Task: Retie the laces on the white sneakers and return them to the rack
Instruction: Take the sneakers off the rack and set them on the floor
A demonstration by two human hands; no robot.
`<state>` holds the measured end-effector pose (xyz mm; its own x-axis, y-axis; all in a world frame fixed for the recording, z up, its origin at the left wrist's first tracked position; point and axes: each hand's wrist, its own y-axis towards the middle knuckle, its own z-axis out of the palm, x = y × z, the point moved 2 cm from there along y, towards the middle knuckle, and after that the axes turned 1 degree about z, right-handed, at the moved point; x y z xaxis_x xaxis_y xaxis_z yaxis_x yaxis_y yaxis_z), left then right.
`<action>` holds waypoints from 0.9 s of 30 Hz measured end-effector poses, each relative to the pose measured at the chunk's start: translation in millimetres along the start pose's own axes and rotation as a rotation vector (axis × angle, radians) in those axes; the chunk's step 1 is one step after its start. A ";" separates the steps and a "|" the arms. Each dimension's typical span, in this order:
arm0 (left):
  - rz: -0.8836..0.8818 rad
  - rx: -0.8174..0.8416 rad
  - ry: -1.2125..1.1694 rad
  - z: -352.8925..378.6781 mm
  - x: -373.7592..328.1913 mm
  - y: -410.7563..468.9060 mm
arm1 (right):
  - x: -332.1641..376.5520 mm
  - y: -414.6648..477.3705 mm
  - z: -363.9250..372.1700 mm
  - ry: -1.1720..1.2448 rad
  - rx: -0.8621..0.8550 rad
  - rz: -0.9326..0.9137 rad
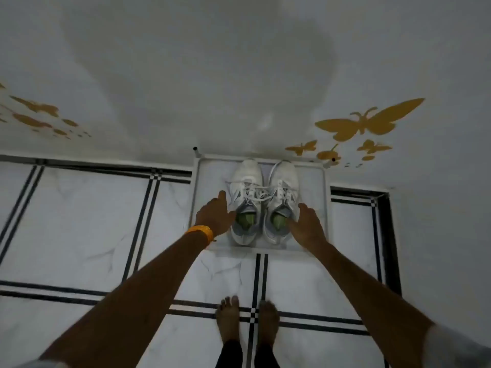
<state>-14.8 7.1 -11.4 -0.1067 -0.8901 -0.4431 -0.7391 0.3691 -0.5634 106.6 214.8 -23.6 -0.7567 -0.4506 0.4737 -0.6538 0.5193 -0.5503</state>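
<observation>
White sneakers (263,200) on rack (325,208), hands (215,215) flanking

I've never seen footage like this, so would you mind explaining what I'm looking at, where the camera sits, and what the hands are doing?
There is no machine here, just a person wearing a wide-angle camera on the head, so the single picture looks down along both bare arms to the floor. The person's bare feet stand on marble tiles. Ahead, against a wall with yellow butterfly stickers, is a low white rack. A pair of white sneakers sits on it side by side, toes to the wall, laces showing. The left hand, with an orange wristband, rests against the left sneaker; the right hand touches the right one. Neither sneaker looks lifted.
</observation>
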 end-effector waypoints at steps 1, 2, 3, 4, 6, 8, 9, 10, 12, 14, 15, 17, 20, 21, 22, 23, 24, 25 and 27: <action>-0.021 0.008 -0.011 12.7 6.7 18.1 | -5.2 19.6 9.4 -0.013 -0.002 -0.001; -0.043 0.012 -0.029 26.2 13.1 35.7 | -11.4 37.6 19.1 -0.027 0.002 0.009; -0.055 0.017 -0.039 39.8 20.6 51.1 | -18.8 53.6 28.1 -0.038 0.002 0.024; -0.066 0.028 -0.050 50.2 23.3 62.6 | -25.9 67.1 35.3 -0.052 -0.009 0.037; -0.047 0.027 -0.058 76.1 29.7 85.6 | -42.6 85.9 51.7 -0.085 -0.058 0.018; 0.008 -0.009 0.002 89.3 30.8 98.8 | -52.7 92.9 60.4 -0.080 -0.118 -0.051; 0.013 -0.037 0.009 95.3 33.4 104.0 | -56.5 94.5 64.0 -0.064 -0.141 -0.081; 0.003 -0.061 -0.002 97.9 33.6 106.7 | -59.3 95.9 66.2 -0.054 -0.162 -0.101; 0.013 -0.110 -0.025 103.2 33.3 106.4 | -59.5 93.1 68.7 -0.049 -0.189 -0.141; 0.034 -0.128 -0.058 106.0 31.4 99.5 | -60.7 88.3 68.9 -0.047 -0.194 -0.209; 0.049 -0.132 -0.078 106.9 30.8 95.3 | -61.4 85.5 67.9 -0.051 -0.187 -0.229; 0.064 -0.134 -0.111 103.3 26.2 81.3 | -60.9 76.1 61.3 -0.037 -0.173 -0.243; 0.094 -0.179 -0.152 94.1 13.0 46.5 | -61.6 48.1 47.0 0.014 -0.172 -0.261; 0.109 -0.203 -0.163 92.1 8.1 32.0 | -63.4 35.5 41.0 0.022 -0.171 -0.254; 0.116 -0.219 -0.174 89.9 2.8 16.1 | -65.4 22.3 35.8 0.031 -0.171 -0.244; 0.130 -0.233 -0.187 89.5 -1.1 -0.5 | -68.6 6.4 30.2 0.046 -0.170 -0.238; 0.134 -0.236 -0.190 86.6 -6.4 -18.9 | -70.9 -10.7 23.7 0.067 -0.168 -0.239; 0.144 -0.240 -0.192 85.5 -9.2 -38.1 | -73.2 -30.4 17.3 0.087 -0.163 -0.244; 0.147 -0.233 -0.195 86.3 -12.1 -69.7 | -80.0 -63.9 10.2 0.096 -0.157 -0.247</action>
<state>95.4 15.2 -27.0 -0.1106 -0.7554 -0.6458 -0.8601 0.3984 -0.3187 209.0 210.2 -33.3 -0.5669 -0.5103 0.6467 -0.8044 0.5123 -0.3008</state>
